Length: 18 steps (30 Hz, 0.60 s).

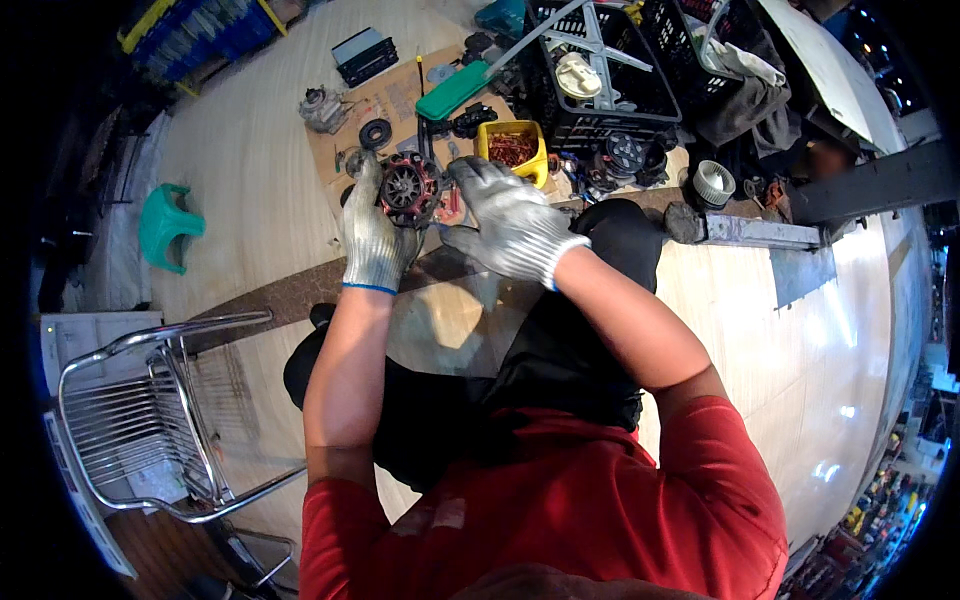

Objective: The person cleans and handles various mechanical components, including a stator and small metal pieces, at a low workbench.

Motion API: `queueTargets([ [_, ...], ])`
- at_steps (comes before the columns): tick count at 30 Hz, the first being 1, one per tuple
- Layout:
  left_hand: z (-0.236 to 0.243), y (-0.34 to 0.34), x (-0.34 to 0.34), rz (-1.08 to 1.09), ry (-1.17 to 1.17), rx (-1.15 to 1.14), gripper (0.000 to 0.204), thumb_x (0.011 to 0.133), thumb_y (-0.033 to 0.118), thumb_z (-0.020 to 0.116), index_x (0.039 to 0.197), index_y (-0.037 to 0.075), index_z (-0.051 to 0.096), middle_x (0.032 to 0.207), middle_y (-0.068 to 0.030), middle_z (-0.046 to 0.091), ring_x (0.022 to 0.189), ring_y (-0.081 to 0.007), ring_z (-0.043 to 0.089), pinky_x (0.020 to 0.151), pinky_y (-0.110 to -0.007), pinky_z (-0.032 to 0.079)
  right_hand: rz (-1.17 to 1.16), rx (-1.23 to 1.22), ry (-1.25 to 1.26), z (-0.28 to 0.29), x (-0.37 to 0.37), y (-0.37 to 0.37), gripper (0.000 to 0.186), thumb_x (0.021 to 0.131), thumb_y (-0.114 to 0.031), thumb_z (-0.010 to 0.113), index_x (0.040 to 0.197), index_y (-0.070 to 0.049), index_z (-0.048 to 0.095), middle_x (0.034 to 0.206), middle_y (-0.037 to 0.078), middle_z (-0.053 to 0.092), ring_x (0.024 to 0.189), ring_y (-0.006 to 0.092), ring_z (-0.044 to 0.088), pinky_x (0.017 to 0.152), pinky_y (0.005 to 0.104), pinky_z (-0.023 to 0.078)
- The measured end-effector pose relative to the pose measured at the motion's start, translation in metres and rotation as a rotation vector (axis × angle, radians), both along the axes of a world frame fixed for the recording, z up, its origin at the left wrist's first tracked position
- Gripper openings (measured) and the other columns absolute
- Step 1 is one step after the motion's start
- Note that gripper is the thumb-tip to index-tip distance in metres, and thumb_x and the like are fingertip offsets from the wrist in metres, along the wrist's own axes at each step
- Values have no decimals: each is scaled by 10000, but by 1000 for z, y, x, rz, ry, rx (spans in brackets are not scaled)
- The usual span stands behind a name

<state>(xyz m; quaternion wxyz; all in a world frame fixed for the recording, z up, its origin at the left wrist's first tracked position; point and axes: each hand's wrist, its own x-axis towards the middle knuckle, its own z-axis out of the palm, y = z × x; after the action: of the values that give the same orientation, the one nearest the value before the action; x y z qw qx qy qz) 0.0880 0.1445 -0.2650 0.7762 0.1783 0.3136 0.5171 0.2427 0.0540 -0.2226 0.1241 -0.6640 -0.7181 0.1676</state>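
Note:
Both my hands wear grey knit gloves. My left hand (376,235) grips a round dark motor part (409,188) with a black finned disc and reddish windings, held up in front of my knees. My right hand (508,222) rests against the right side of the same part, fingers curled over its edge. Below the hands lie my black trousers and the tiled floor.
A cardboard sheet (395,100) on the floor carries small black parts and a grey metal housing (322,108). A yellow bin (513,147) of copper pieces, black crates (610,80), a green-handled tool (455,90), a green stool (165,225) and a metal chair (150,420) stand around.

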Motion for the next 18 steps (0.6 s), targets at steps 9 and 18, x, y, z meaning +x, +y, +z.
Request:
queueTargets([
  [9, -21, 24, -26, 54, -126, -33, 419, 1003, 338, 512, 1231, -10, 557, 1174, -168, 643, 1077, -308, 630, 975, -473, 506, -312, 286, -96, -13, 70, 9, 470, 895, -441, 629, 1193, -77, 640, 1105, 191, 666, 994, 340, 662, 847, 416, 540],
  [18, -22, 33, -42, 24, -70, -123, 599, 992, 485, 432, 1325, -6, 514, 1268, -225, 599, 1102, -376, 608, 949, -522, 497, -994, 693, 590, -15, 262, -95, 383, 907, -308, 670, 1159, -19, 676, 1038, 112, 721, 928, 214, 674, 840, 309, 501],
])
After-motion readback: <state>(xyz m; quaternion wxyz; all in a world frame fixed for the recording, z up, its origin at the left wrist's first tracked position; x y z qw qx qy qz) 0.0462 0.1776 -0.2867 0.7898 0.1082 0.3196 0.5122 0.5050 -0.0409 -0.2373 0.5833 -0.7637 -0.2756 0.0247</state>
